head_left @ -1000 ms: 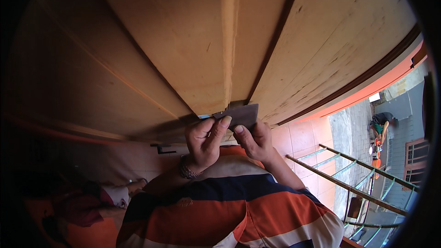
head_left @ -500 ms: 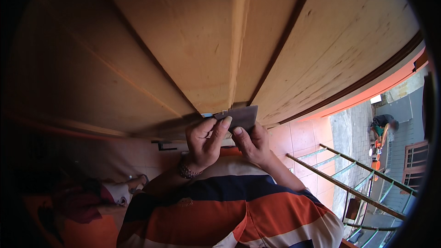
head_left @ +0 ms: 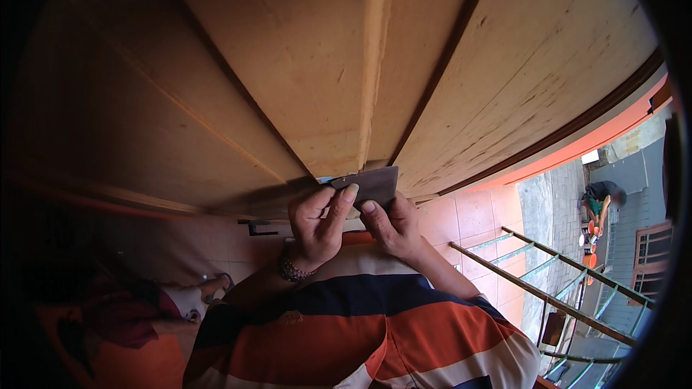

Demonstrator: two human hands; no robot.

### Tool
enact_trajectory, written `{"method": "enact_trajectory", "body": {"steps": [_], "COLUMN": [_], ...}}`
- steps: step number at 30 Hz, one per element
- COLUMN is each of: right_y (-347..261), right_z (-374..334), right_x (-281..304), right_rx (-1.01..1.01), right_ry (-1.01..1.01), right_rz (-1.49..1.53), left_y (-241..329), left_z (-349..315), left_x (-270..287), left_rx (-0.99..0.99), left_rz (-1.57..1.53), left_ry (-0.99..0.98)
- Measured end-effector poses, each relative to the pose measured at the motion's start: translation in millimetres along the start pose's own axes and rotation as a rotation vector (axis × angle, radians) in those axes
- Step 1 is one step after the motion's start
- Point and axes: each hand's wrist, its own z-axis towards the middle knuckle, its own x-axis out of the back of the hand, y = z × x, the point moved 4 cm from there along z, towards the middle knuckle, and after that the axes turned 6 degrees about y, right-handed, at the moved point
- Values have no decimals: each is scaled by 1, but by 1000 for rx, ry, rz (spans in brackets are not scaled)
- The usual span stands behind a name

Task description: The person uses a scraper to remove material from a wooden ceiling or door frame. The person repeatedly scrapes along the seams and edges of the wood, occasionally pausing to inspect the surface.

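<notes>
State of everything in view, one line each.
Left hand: closed, gripping
Right hand: closed, gripping
Dark sheet: held by both, looks flat; contact with wood unclear
Wooden panel: dark streaks on it
Bracelet: worn
Metal frame: apart from both hands
Distant co-worker: bent forward

Measured against the pale strip [head_left: 375,65], the sheet [head_left: 376,186] has slid a little to the left since a second ago; more of it now lies left of the strip, and its right end stands closer. The left hand [head_left: 321,227] and right hand [head_left: 393,230] have shifted left with it. Well right of the strip, a person [head_left: 597,191] now reaches an arm [head_left: 604,216] lower, down by the containers [head_left: 591,249]. Left of the strip, a second person's foot [head_left: 215,287] shows more plainly.
</notes>
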Motion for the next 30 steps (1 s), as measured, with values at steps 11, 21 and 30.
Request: {"method": "enact_trajectory", "body": {"steps": [11, 21, 30], "right_y": [-15, 1, 0], "right_z": [8, 3, -4], "right_x": [-3, 0, -10], "right_rx": [81, -11, 107], "right_ry": [15, -81, -185], "right_rz": [-63, -93, -188], "left_y": [8, -31, -14], "left_z": [6, -12, -21], "left_x": [0, 14, 20], "left_rx": [21, 113, 121], "left_rz": [-29, -90, -267], "left_ry": [14, -126, -82]}}
